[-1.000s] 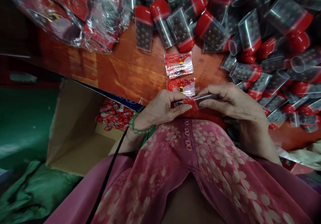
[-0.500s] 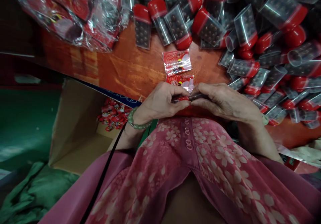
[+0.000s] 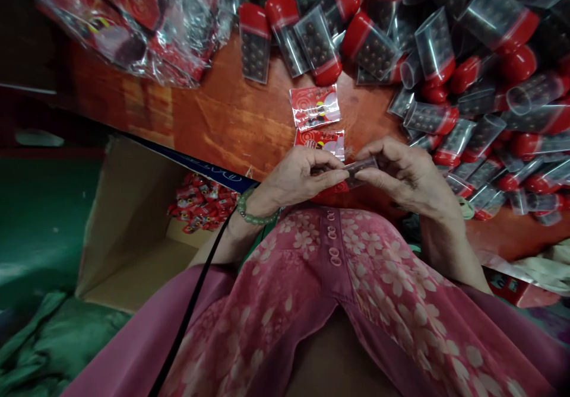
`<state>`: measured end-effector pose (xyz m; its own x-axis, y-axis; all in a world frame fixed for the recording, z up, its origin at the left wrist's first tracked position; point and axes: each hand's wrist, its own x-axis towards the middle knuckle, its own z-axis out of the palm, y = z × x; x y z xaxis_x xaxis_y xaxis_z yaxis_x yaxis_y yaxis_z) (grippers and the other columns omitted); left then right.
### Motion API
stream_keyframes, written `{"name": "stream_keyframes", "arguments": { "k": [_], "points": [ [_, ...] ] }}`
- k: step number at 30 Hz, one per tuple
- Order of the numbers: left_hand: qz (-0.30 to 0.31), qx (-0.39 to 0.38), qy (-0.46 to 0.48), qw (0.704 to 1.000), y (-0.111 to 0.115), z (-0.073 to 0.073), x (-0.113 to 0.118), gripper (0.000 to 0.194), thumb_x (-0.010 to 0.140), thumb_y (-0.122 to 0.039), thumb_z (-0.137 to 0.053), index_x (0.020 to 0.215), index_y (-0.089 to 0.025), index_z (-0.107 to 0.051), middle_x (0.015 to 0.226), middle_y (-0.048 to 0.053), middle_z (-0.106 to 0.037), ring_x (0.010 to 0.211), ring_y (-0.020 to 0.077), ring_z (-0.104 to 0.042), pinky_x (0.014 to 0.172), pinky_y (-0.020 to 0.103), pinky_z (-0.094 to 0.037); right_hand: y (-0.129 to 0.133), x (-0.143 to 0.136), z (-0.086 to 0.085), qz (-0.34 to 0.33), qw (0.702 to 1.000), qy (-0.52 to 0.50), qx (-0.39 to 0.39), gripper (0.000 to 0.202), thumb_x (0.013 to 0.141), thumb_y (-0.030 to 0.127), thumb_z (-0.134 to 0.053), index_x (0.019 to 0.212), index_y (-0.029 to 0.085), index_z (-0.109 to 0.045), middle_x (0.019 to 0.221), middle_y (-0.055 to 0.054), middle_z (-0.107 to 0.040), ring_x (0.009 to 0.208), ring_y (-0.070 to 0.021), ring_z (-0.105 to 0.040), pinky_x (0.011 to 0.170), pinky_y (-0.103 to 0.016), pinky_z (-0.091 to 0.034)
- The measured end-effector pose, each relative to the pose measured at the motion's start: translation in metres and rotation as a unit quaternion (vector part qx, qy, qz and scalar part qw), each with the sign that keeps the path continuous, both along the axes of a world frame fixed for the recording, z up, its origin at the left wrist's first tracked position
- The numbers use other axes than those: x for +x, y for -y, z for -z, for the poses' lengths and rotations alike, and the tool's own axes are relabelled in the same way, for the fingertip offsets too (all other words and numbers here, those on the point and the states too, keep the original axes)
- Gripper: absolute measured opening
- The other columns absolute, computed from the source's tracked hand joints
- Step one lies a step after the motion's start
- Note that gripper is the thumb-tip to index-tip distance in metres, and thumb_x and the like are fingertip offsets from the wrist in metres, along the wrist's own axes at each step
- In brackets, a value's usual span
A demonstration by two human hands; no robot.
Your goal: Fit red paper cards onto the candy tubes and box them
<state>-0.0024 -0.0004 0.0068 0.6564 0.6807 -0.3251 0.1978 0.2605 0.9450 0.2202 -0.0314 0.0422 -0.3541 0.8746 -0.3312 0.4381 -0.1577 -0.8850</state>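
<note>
My left hand (image 3: pixel 300 177) and my right hand (image 3: pixel 403 174) meet near the table's front edge, both closed on one small clear tube of dark beads (image 3: pixel 361 167). The tube lies sideways, its left end hidden by my left fingers. Something red shows under my left thumb; I cannot tell whether it is the tube's cap or a wrapper. Just beyond the hands lie two flat red printed sleeves, a far sleeve (image 3: pixel 315 107) and a near sleeve (image 3: pixel 320 142).
Many red-capped clear tubes (image 3: pixel 431 118) of dark beads are heaped at the back and right. A clear plastic bag of red sleeves (image 3: pixel 146 23) sits back left. Below the wooden table (image 3: pixel 209 112), an open cardboard box (image 3: pixel 120 225) contains red packets (image 3: pixel 202 201).
My right hand has shifted slightly up, its fingers farther from my left ones, so more of the tube shows. The left hand has moved a little to the right.
</note>
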Motion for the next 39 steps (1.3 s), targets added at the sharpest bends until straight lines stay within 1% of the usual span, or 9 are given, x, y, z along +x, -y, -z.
{"name": "stream_keyframes", "arguments": {
  "k": [4, 10, 15, 19, 21, 24, 29, 34, 39],
  "points": [
    [0.005, 0.036, -0.003, 0.999, 0.000, -0.001, 0.004, 0.024, 0.086, -0.035, -0.069, 0.082, -0.014, -0.079, 0.068, 0.001, -0.072, 0.058, 0.0107, -0.059, 0.057, 0.022, -0.042, 0.000, -0.002, 0.000, -0.007, 0.999, 0.010, 0.036, 0.021, 0.094, 0.038, -0.067, 0.101, 0.019, -0.070, 0.085, -0.001, -0.073, 0.072, -0.0134, -0.063, 0.069, -0.027, -0.049],
    [-0.023, 0.009, -0.014, 1.000, 0.000, 0.001, 0.001, 0.028, 0.086, -0.041, -0.071, 0.090, -0.014, -0.078, 0.075, 0.003, -0.076, 0.065, 0.0123, -0.066, 0.064, 0.022, -0.050, -0.001, 0.009, -0.001, -0.020, 0.999, -0.016, -0.026, 0.020, 0.094, 0.033, -0.067, 0.107, 0.020, -0.073, 0.094, -0.002, -0.075, 0.081, -0.0138, -0.068, 0.077, -0.027, -0.054],
    [-0.184, -0.147, 0.116, 0.965, 0.014, 0.002, -0.013, 0.068, 0.072, -0.052, -0.086, 0.129, -0.019, -0.065, 0.120, 0.012, -0.077, 0.103, 0.0212, -0.075, 0.091, 0.031, -0.058, 0.006, 0.002, 0.009, 0.127, 0.982, -0.116, -0.079, 0.025, 0.089, 0.040, -0.075, 0.108, 0.024, -0.073, 0.088, 0.000, -0.075, 0.071, -0.0125, -0.070, 0.069, -0.027, -0.059],
    [-0.254, -0.204, 0.213, 0.921, 0.028, 0.009, -0.006, 0.074, 0.056, -0.061, -0.093, 0.115, -0.024, -0.066, 0.126, 0.012, -0.073, 0.120, 0.0275, -0.069, 0.107, 0.044, -0.055, 0.004, -0.027, 0.023, 0.262, 0.930, -0.233, -0.112, 0.042, 0.078, 0.053, -0.082, 0.104, 0.022, -0.069, 0.080, 0.002, -0.076, 0.065, -0.0138, -0.072, 0.068, -0.030, -0.064],
    [-0.292, -0.207, 0.214, 0.909, 0.028, 0.011, 0.002, 0.065, 0.057, -0.063, -0.091, 0.103, -0.024, -0.065, 0.119, 0.010, -0.075, 0.117, 0.0266, -0.070, 0.104, 0.045, -0.056, 0.001, -0.041, 0.026, 0.287, 0.913, -0.265, -0.113, 0.045, 0.076, 0.053, -0.084, 0.104, 0.022, -0.068, 0.084, 0.001, -0.077, 0.068, -0.0140, -0.074, 0.072, -0.031, -0.066],
    [-0.334, -0.204, 0.186, 0.901, 0.021, 0.009, 0.010, 0.052, 0.071, -0.064, -0.083, 0.096, -0.023, -0.064, 0.113, 0.009, -0.077, 0.112, 0.0250, -0.072, 0.098, 0.042, -0.059, 0.001, -0.051, 0.025, 0.266, 0.915, -0.276, -0.127, 0.043, 0.078, 0.048, -0.084, 0.110, 0.023, -0.069, 0.098, -0.001, -0.080, 0.076, -0.0136, -0.076, 0.080, -0.031, -0.067],
    [-0.368, -0.197, 0.173, 0.892, 0.013, 0.007, 0.020, 0.051, 0.072, -0.065, -0.081, 0.095, -0.021, -0.069, 0.108, 0.009, -0.080, 0.109, 0.0256, -0.074, 0.090, 0.037, -0.061, 0.005, -0.054, 0.027, 0.262, 0.922, -0.259, -0.115, 0.043, 0.080, 0.045, -0.082, 0.115, 0.024, -0.068, 0.104, -0.002, -0.080, 0.082, -0.0149, -0.078, 0.083, -0.032, -0.067],
    [-0.370, -0.201, 0.162, 0.893, 0.014, 0.012, 0.028, 0.051, 0.066, -0.063, -0.086, 0.087, -0.019, -0.071, 0.100, 0.008, -0.081, 0.096, 0.0236, -0.077, 0.083, 0.034, -0.062, 0.002, -0.058, 0.032, 0.291, 0.925, -0.230, -0.085, 0.047, 0.072, 0.050, -0.088, 0.103, 0.025, -0.063, 0.096, -0.001, -0.078, 0.084, -0.0150, -0.076, 0.078, -0.028, -0.066],
    [-0.353, -0.202, 0.149, 0.901, 0.011, 0.016, 0.024, 0.056, 0.066, -0.064, -0.085, 0.097, -0.018, -0.073, 0.112, 0.010, -0.080, 0.088, 0.0215, -0.076, 0.070, 0.030, -0.060, -0.003, -0.057, 0.032, 0.263, 0.930, -0.244, -0.076, 0.048, 0.078, 0.051, -0.083, 0.115, 0.026, -0.064, 0.101, -0.002, -0.078, 0.084, -0.0148, -0.076, 0.082, -0.030, -0.066]
  ]
}}
